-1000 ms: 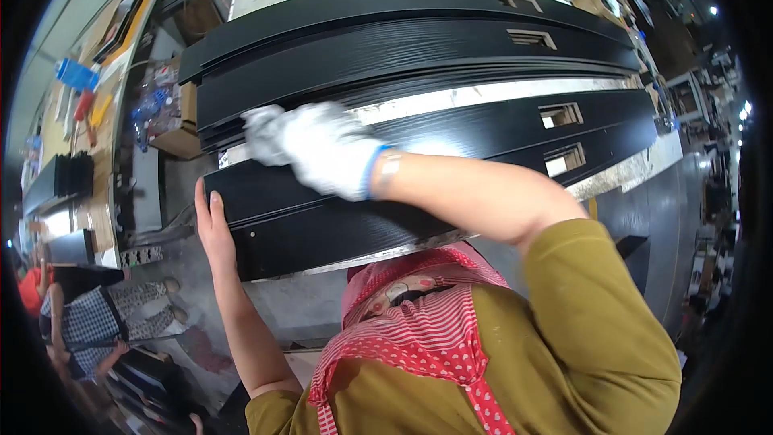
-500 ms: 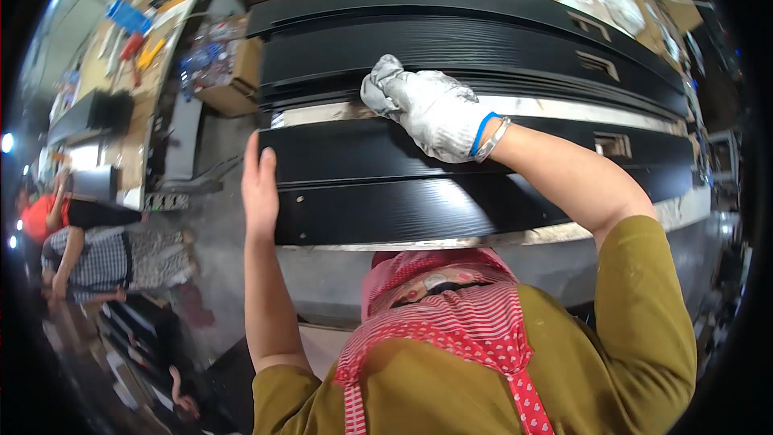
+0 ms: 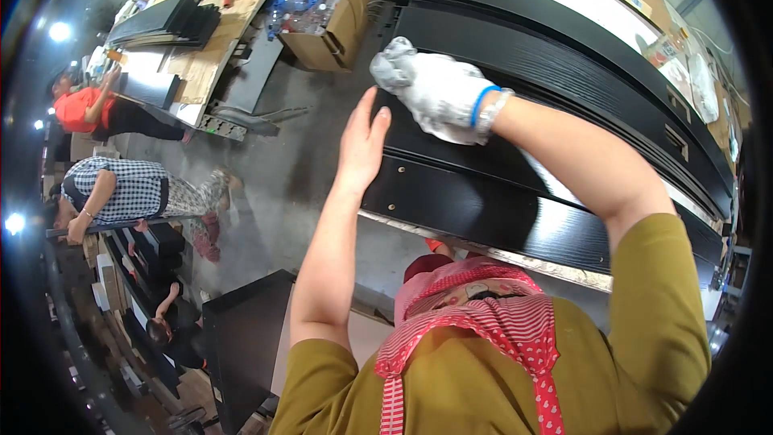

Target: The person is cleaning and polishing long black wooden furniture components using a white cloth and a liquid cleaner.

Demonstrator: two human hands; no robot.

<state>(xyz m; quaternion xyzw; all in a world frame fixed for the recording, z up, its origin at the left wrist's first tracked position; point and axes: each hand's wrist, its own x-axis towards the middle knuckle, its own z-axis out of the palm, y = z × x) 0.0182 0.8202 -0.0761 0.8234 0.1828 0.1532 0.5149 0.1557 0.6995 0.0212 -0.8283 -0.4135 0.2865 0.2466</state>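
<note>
My right hand [image 3: 449,101], in a white glove, presses a crumpled grey-white cloth [image 3: 392,65] at the left end of a long black wood-grain board [image 3: 459,133]. Its fingers are mostly hidden by the glove and cloth. Bare and with fingers stretched out, my left hand [image 3: 361,145] rests against the board's left end, close to the cloth. A nearer black strip [image 3: 459,201] with small round holes lies along the board on my side. Beyond it, more long black boards [image 3: 499,40] with rectangular cutouts are lined up on the bench.
A cardboard box [image 3: 334,32] of plastic bottles stands on the floor at the far left. Beside it is a wooden workbench [image 3: 213,72] with tools and stacked black panels [image 3: 165,22]. Several people work at the left. A dark panel [image 3: 245,346] stands near my left elbow.
The view has turned, so the boards now slant down to the right. My right hand has moved the cloth leftward along the board to its end, near my left hand, which stays there.
</note>
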